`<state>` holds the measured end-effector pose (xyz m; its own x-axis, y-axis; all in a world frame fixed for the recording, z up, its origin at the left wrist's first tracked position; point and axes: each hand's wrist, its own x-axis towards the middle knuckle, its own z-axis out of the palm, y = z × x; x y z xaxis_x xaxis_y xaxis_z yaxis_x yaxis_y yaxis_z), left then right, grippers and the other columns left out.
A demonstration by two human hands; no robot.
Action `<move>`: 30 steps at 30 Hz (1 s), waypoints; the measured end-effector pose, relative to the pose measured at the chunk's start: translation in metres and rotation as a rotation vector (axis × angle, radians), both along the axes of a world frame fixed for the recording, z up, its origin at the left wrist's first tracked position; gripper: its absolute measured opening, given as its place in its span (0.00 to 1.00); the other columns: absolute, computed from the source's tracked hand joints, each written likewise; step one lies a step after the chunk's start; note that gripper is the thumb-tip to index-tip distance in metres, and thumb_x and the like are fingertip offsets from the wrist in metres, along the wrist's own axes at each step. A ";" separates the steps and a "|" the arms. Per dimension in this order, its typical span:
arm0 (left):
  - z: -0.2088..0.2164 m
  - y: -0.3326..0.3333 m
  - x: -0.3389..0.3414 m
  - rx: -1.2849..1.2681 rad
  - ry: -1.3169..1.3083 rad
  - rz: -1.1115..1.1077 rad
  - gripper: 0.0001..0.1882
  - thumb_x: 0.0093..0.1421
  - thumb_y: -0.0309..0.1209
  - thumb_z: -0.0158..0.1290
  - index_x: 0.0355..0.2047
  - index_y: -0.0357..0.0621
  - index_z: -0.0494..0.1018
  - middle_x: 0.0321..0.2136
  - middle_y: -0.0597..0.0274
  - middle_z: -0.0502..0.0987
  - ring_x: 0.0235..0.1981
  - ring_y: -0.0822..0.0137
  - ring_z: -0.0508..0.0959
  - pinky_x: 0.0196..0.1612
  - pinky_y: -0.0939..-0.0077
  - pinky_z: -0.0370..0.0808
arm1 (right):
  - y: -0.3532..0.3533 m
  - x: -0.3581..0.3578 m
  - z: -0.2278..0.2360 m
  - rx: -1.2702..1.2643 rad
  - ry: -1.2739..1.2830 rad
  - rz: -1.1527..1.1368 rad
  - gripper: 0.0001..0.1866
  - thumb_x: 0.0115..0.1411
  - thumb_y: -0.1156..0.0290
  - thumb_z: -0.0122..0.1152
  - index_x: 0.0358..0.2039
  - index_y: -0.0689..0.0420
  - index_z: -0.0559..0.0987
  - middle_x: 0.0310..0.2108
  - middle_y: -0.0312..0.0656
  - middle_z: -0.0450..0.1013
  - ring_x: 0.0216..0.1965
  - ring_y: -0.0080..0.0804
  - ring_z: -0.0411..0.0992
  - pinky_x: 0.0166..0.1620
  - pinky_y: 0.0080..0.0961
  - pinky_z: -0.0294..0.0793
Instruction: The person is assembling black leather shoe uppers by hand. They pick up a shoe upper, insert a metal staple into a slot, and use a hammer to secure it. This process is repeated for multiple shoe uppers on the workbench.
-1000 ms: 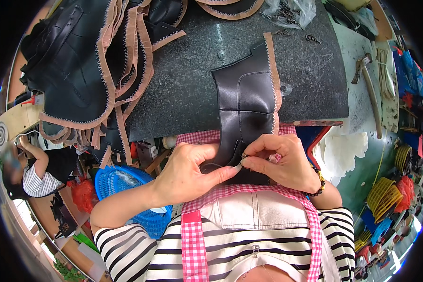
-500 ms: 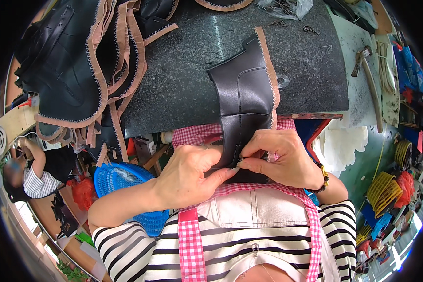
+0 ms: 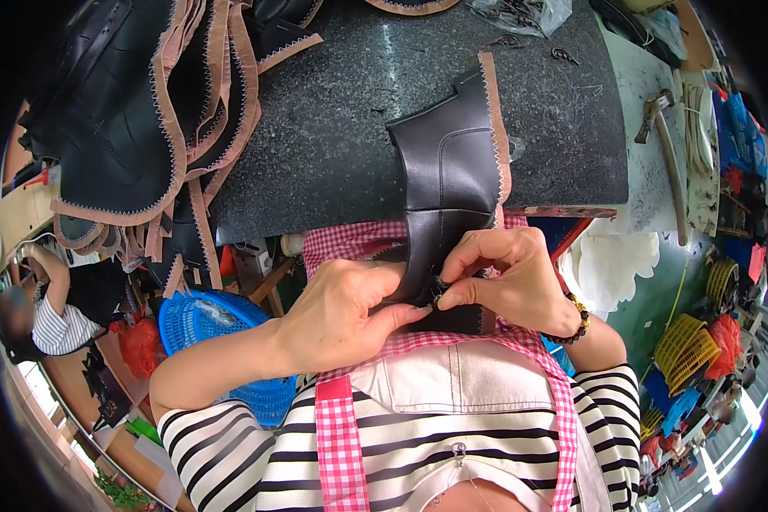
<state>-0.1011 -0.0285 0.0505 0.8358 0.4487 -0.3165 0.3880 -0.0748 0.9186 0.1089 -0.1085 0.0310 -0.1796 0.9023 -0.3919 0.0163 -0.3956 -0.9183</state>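
A black leather boot upper with a tan zigzag-cut edge lies half on the dark stone slab and hangs down onto my lap. My left hand grips its lower end from the left, thumb pressed toward the middle. From the right, my right hand pinches a small dark metal piece at the same lower end. Both hands meet there, fingertips nearly touching, above my pink checked apron.
A stack of black leather uppers with tan edges covers the slab's left part. A hammer lies on the bench at right. A blue plastic basket stands below left. Another person sits at far left.
The leather upper has shifted a little toward me and right on the slab. Both hands stay closed on its lower end, fingers working slightly at the small metal piece.
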 end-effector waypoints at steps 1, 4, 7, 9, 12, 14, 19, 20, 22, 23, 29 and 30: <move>-0.001 0.000 0.000 0.015 -0.005 -0.007 0.09 0.53 0.25 0.61 0.34 0.37 0.78 0.25 0.49 0.80 0.24 0.60 0.82 0.27 0.72 0.75 | -0.001 0.000 -0.005 0.014 0.035 -0.008 0.09 0.48 0.78 0.73 0.30 0.62 0.81 0.28 0.37 0.79 0.30 0.18 0.76 0.32 0.15 0.75; 0.000 0.002 0.001 -0.002 -0.002 -0.014 0.08 0.53 0.25 0.61 0.34 0.38 0.79 0.26 0.50 0.80 0.26 0.58 0.82 0.28 0.70 0.76 | -0.001 -0.001 -0.004 -0.018 0.101 -0.026 0.09 0.46 0.80 0.73 0.28 0.63 0.80 0.28 0.37 0.76 0.28 0.17 0.74 0.30 0.14 0.72; -0.001 0.000 0.001 -0.028 -0.027 0.017 0.08 0.53 0.26 0.60 0.34 0.38 0.78 0.26 0.49 0.79 0.26 0.54 0.81 0.28 0.67 0.75 | -0.003 -0.003 -0.005 0.014 0.093 -0.040 0.08 0.47 0.81 0.73 0.27 0.63 0.80 0.29 0.36 0.75 0.29 0.18 0.72 0.30 0.15 0.71; -0.003 -0.002 0.000 0.002 -0.048 0.017 0.08 0.52 0.26 0.61 0.33 0.37 0.78 0.25 0.49 0.80 0.26 0.56 0.82 0.28 0.69 0.75 | -0.004 -0.003 -0.003 0.042 0.062 -0.048 0.07 0.47 0.81 0.72 0.27 0.62 0.80 0.29 0.36 0.76 0.30 0.18 0.73 0.31 0.16 0.72; -0.007 -0.001 -0.002 0.077 -0.055 -0.017 0.08 0.53 0.25 0.62 0.33 0.36 0.78 0.25 0.49 0.80 0.25 0.60 0.82 0.28 0.73 0.75 | -0.004 -0.003 0.000 0.134 -0.008 -0.047 0.07 0.47 0.81 0.71 0.27 0.62 0.80 0.28 0.37 0.77 0.29 0.21 0.76 0.32 0.17 0.75; -0.006 0.000 -0.002 0.085 -0.052 -0.030 0.08 0.53 0.25 0.62 0.33 0.36 0.78 0.25 0.50 0.80 0.25 0.59 0.82 0.28 0.73 0.75 | -0.005 -0.002 -0.006 0.320 -0.071 -0.029 0.07 0.46 0.83 0.70 0.26 0.62 0.80 0.28 0.39 0.77 0.28 0.24 0.76 0.32 0.19 0.75; -0.001 0.004 0.000 0.076 -0.043 -0.038 0.09 0.51 0.24 0.63 0.32 0.36 0.78 0.24 0.51 0.80 0.25 0.59 0.82 0.27 0.72 0.75 | -0.015 -0.007 -0.027 0.662 -0.096 -0.132 0.09 0.43 0.88 0.66 0.25 0.61 0.80 0.26 0.42 0.76 0.26 0.29 0.76 0.29 0.21 0.76; -0.001 0.004 0.001 0.087 -0.047 -0.040 0.09 0.51 0.24 0.63 0.32 0.36 0.78 0.24 0.51 0.79 0.25 0.58 0.82 0.27 0.72 0.75 | -0.017 -0.010 -0.029 0.726 -0.104 -0.164 0.10 0.43 0.89 0.66 0.25 0.61 0.80 0.26 0.42 0.76 0.26 0.30 0.76 0.28 0.22 0.76; -0.006 0.000 0.000 0.115 -0.071 -0.029 0.08 0.50 0.25 0.63 0.31 0.36 0.78 0.24 0.52 0.79 0.24 0.58 0.81 0.26 0.71 0.74 | -0.020 -0.015 -0.028 0.705 -0.105 -0.203 0.10 0.42 0.90 0.65 0.24 0.62 0.79 0.24 0.42 0.75 0.25 0.30 0.76 0.27 0.21 0.75; -0.007 -0.001 0.000 0.129 -0.081 -0.024 0.08 0.50 0.25 0.63 0.31 0.36 0.78 0.24 0.53 0.79 0.23 0.58 0.80 0.25 0.71 0.74 | -0.020 -0.016 -0.026 0.682 -0.117 -0.210 0.10 0.42 0.90 0.66 0.24 0.62 0.79 0.24 0.42 0.75 0.25 0.30 0.76 0.27 0.21 0.75; -0.005 -0.006 -0.001 0.199 -0.127 -0.032 0.08 0.50 0.27 0.61 0.22 0.39 0.73 0.18 0.55 0.73 0.21 0.55 0.76 0.24 0.63 0.71 | -0.020 -0.016 -0.019 0.623 -0.144 -0.211 0.10 0.40 0.87 0.70 0.25 0.62 0.80 0.23 0.42 0.74 0.23 0.30 0.75 0.26 0.21 0.74; -0.004 -0.005 0.000 0.224 -0.139 -0.052 0.07 0.50 0.27 0.61 0.23 0.39 0.73 0.19 0.55 0.73 0.21 0.55 0.76 0.24 0.63 0.71 | -0.021 -0.015 -0.019 0.607 -0.136 -0.211 0.10 0.40 0.87 0.70 0.25 0.62 0.80 0.23 0.41 0.74 0.23 0.30 0.75 0.26 0.22 0.73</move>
<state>-0.1012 -0.0339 0.0462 0.8880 0.4500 -0.0944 0.2494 -0.2988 0.9212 0.0939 -0.1299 0.0117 0.0408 0.9807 0.1912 0.1272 0.1847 -0.9745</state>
